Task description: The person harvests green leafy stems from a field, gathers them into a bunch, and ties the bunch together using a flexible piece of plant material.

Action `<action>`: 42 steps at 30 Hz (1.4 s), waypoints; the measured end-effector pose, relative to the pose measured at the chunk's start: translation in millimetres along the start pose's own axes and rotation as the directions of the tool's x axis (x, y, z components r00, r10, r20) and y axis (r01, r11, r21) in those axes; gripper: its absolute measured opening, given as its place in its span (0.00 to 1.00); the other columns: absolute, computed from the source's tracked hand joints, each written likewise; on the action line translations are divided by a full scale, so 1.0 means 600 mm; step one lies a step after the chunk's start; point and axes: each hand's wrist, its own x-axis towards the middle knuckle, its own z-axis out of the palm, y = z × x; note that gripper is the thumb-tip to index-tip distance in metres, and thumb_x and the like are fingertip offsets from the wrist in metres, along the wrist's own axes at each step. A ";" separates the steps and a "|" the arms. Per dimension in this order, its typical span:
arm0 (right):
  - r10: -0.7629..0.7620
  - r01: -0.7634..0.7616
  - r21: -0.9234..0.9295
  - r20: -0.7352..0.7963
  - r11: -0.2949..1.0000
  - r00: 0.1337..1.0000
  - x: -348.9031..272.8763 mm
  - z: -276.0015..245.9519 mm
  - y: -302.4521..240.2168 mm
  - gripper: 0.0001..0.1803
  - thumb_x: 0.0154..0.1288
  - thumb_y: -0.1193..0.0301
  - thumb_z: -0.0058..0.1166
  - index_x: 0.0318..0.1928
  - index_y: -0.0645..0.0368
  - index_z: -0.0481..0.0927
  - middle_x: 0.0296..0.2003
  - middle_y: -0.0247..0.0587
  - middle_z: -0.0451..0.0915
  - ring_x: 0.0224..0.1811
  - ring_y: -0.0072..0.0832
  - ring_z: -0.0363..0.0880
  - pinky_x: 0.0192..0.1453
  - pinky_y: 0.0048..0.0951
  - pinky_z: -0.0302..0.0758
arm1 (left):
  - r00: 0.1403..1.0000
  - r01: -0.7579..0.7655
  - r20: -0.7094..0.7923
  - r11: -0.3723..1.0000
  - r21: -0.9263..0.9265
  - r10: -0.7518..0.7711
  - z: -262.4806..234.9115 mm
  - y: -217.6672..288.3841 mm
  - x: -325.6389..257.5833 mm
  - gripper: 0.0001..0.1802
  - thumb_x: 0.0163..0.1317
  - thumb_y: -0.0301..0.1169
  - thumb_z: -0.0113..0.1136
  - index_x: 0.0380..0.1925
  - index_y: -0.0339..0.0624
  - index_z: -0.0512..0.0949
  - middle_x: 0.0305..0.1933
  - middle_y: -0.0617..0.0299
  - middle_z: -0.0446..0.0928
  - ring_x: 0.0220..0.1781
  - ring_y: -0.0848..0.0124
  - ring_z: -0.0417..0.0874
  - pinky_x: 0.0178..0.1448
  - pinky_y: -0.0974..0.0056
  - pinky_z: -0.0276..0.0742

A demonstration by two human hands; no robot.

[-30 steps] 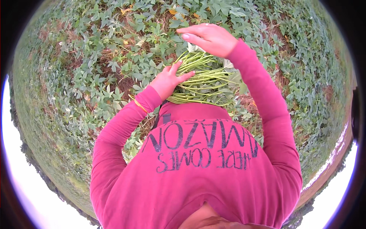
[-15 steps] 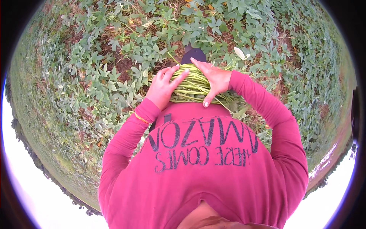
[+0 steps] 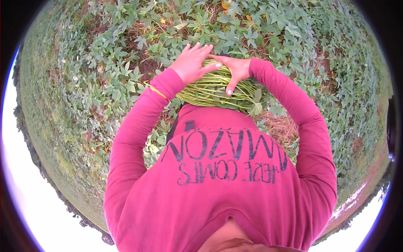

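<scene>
A thick bundle of long green vine stems (image 3: 210, 90) lies across my front, just above the hem of my pink long-sleeved shirt. My left hand (image 3: 191, 63) rests on top of the bundle's left part, fingers together and stretched out. My right hand (image 3: 236, 69) presses on the bundle from the right, fingers spread, its fingertips meeting those of the left hand. A yellow band (image 3: 157, 91) circles my left wrist. A few leaves (image 3: 256, 105) hang from the bundle's right end.
Dense low green leafy vines (image 3: 105, 80) cover the ground all around. Patches of bare brown soil and dry straw (image 3: 279, 128) show between them, close to my right side. A strip of bare earth (image 3: 357, 197) runs along the far right edge.
My right hand came down from high above the plants onto the bundle. Both hands have since closed toward each other on top of the stems, fingertips now touching.
</scene>
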 end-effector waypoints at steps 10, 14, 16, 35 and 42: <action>0.164 -0.208 0.122 0.297 0.970 0.941 -0.022 -0.048 0.065 0.63 0.57 0.25 0.45 0.77 0.59 0.44 0.77 0.54 0.48 0.80 0.43 0.44 0.81 0.39 0.43 | 0.943 -0.250 -0.201 0.964 0.094 0.265 0.065 0.061 -0.023 0.46 0.50 0.64 0.63 0.65 0.51 0.71 0.66 0.59 0.73 0.63 0.54 0.76 0.65 0.50 0.72; 0.261 -0.271 0.052 0.146 0.961 0.954 -0.012 -0.017 0.074 0.66 0.50 0.34 0.64 0.77 0.60 0.47 0.74 0.56 0.53 0.78 0.44 0.49 0.79 0.40 0.49 | 0.967 -0.190 -0.164 0.981 0.036 0.193 0.077 0.030 0.011 0.39 0.51 0.57 0.66 0.63 0.54 0.74 0.60 0.63 0.78 0.52 0.59 0.83 0.54 0.59 0.80; 0.163 -0.206 0.216 0.200 0.954 0.966 -0.024 -0.021 0.050 0.67 0.48 0.35 0.66 0.76 0.61 0.48 0.74 0.56 0.55 0.77 0.43 0.52 0.78 0.40 0.52 | 0.968 -0.229 -0.108 0.973 -0.013 0.226 0.071 0.020 0.014 0.44 0.50 0.61 0.65 0.66 0.56 0.71 0.62 0.61 0.76 0.56 0.56 0.80 0.59 0.55 0.76; 0.181 -0.050 0.692 -0.118 0.720 0.976 -0.070 0.065 0.080 0.65 0.42 0.63 0.81 0.75 0.61 0.49 0.68 0.44 0.66 0.71 0.31 0.62 0.76 0.35 0.55 | 0.914 0.396 0.107 0.805 -0.441 -0.390 0.114 -0.061 -0.189 0.66 0.54 0.80 0.40 0.75 0.33 0.44 0.78 0.35 0.47 0.81 0.38 0.36 0.76 0.32 0.30; 0.279 0.040 0.788 -0.264 0.615 0.923 -0.063 0.024 0.081 0.55 0.52 0.53 0.74 0.73 0.62 0.56 0.66 0.42 0.69 0.69 0.30 0.65 0.74 0.33 0.60 | 0.857 0.112 0.169 -0.144 -0.983 -0.487 0.186 0.018 0.077 0.36 0.64 0.46 0.65 0.65 0.34 0.67 0.60 0.55 0.77 0.57 0.65 0.79 0.63 0.61 0.74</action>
